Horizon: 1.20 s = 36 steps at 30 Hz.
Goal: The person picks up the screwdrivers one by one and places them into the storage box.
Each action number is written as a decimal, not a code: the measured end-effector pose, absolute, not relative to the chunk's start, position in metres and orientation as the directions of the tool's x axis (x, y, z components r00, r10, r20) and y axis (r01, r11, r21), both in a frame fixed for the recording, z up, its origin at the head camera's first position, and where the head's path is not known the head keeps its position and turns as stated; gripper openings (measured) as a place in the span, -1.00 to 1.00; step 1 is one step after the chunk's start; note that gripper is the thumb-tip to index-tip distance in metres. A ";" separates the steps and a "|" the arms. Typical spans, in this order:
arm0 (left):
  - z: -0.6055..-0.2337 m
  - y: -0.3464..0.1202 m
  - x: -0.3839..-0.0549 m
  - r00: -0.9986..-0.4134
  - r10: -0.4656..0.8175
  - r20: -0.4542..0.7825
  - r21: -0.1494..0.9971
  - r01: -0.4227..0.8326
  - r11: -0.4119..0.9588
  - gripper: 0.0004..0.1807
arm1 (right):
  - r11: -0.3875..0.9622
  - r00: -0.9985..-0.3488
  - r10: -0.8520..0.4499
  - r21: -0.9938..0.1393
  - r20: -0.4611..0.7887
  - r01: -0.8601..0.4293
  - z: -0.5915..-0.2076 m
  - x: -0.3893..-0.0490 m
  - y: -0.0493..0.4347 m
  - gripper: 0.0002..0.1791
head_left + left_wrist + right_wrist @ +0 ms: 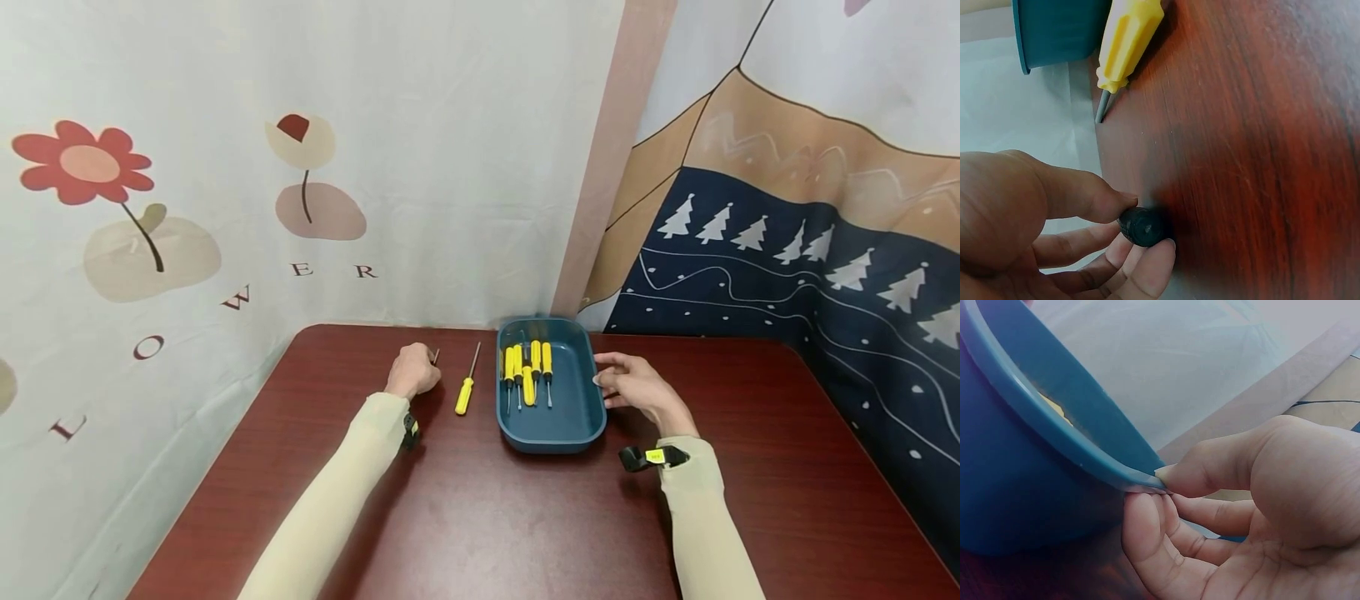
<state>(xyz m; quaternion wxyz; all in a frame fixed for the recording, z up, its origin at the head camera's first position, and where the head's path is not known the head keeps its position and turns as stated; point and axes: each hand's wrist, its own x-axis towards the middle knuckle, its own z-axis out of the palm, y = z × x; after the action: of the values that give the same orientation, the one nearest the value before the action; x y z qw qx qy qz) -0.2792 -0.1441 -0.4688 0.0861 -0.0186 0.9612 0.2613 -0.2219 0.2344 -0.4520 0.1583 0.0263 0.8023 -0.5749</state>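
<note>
My left hand (414, 371) pinches a screwdriver between thumb and fingers at the table's far left. Its black rounded handle end (1146, 227) shows in the left wrist view, and a bit of metal shaft (436, 357) sticks out in the head view. To the right of that hand lies a yellow-handled screwdriver (464, 397), shaft pointing away. A blue tray (551, 445) stands beyond it with several yellow-and-black screwdrivers (528, 373) lying in its left half. At the tray's right side my right hand (637, 386) pinches the rim (1100, 472) between thumb and fingers.
The dark red wooden table (495, 533) carries all of this. Behind its far edge hangs a pale curtain (450, 167) with printed flowers, and a navy printed cloth (735, 292) hangs to the right. Both wrists wear black camera straps (652, 457).
</note>
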 end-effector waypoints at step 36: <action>-0.450 -0.129 -0.260 -0.994 0.025 -0.110 0.751 -0.067 0.657 -0.53 | 0.338 -0.949 -0.143 -0.915 -0.282 0.221 -0.455 -0.223 0.236 -0.42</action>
<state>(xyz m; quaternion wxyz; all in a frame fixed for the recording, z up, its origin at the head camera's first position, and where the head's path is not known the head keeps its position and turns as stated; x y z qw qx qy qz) -0.2603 -0.1286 -0.4504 0.0552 -0.0116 0.9085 0.4141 -0.2232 0.2355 -0.4546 0.1584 0.0241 0.8026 -0.5747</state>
